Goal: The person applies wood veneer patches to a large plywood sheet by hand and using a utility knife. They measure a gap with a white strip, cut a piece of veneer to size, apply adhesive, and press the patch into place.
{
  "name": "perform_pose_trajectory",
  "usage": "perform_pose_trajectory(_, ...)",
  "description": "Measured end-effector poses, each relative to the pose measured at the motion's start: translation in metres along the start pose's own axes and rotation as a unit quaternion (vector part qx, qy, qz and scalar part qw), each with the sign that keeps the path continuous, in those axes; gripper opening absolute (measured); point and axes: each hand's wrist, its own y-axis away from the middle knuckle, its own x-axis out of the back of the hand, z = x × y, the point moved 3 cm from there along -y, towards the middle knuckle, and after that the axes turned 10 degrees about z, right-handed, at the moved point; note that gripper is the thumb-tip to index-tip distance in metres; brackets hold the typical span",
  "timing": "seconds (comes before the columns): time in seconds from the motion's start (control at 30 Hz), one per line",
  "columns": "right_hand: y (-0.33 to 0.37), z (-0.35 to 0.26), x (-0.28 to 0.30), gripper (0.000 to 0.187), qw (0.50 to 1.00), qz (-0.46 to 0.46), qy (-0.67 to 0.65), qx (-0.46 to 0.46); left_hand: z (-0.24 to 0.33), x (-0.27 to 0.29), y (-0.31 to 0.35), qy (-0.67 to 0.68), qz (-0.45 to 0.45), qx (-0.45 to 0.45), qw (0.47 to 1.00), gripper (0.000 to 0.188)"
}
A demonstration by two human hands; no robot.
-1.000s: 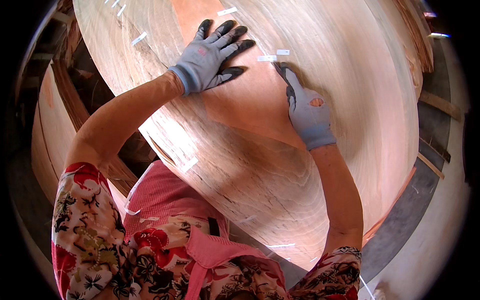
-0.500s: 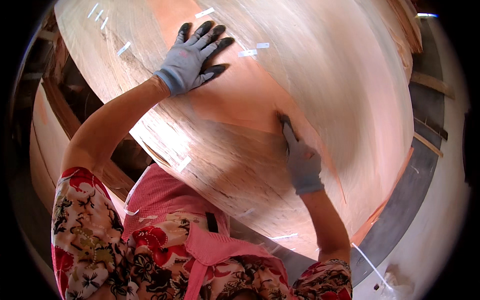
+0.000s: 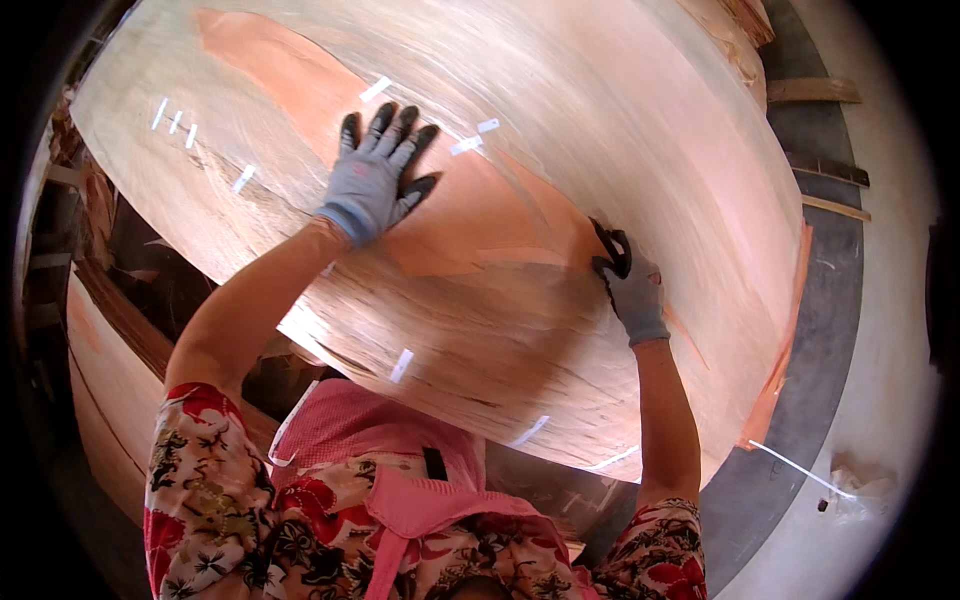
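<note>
Broad wood veneer sheets (image 3: 470, 330) lie before me, pale and streaked with grain. A reddish veneer strip (image 3: 450, 220) runs diagonally across them. My left hand (image 3: 375, 180), in a grey glove with black fingertips, lies flat on this strip with fingers spread. At the strip's right end, my right hand (image 3: 630, 280) in a matching glove has its fingers bent and closed on the veneer; the exact grip is partly hidden. White tape pieces (image 3: 466, 145) stick to the sheet just beyond my left hand.
More tape pieces (image 3: 243, 178) dot the left side and near edge. Stacked veneer (image 3: 110, 400) and dark gaps lie at the left. Wooden slats (image 3: 815, 90) jut out at the right over a dark grey floor strip (image 3: 830, 290). A white stick (image 3: 800, 470) lies lower right.
My right hand has moved right and farther away along the strip, its fingers now more bent. My left hand stays flat near the same tape. The whole view has shifted.
</note>
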Motion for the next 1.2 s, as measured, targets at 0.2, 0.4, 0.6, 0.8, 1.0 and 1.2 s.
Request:
perform_pose_trajectory(0.2, 0.019, 0.002, -0.001, 0.025, 0.988, 0.052, 0.075, 0.124, -0.019, -0.004, 0.018, 0.149, 0.191, 0.038, 0.969, 0.071)
perform_pose_trajectory(0.4, 0.206, 0.085, 0.099, 0.024, 0.961, -0.240, 0.136, -0.011, -0.122, 0.022, 0.031, 0.141, 0.151, 0.205, 0.957, 0.058)
perform_pose_trajectory(0.6, 0.165, 0.035, 0.075, 0.021, 0.996, 0.006, 0.088, -0.020, -0.145, 0.006, 0.014, -0.039, 0.037, 0.114, 0.992, 0.060)
perform_pose_trajectory(0.8, 0.027, -0.038, -0.035, 0.043, 0.922, -0.078, -0.327, -0.194, -0.151, -0.009, -0.008, -0.124, -0.053, 0.037, 0.990, 0.043)
perform_pose_trajectory(1.0, -0.008, -0.030, -0.069, 0.025, 0.940, 0.092, -0.318, -0.078, -0.155, -0.011, -0.007, -0.105, 0.012, 0.030, 0.994, 0.036)
perform_pose_trajectory(1.2, 0.018, -0.029, -0.072, 0.020, 0.952, 0.169, -0.253, 0.032, -0.163, 0.051, 0.018, -0.069, 0.150, 0.057, 0.985, 0.026)
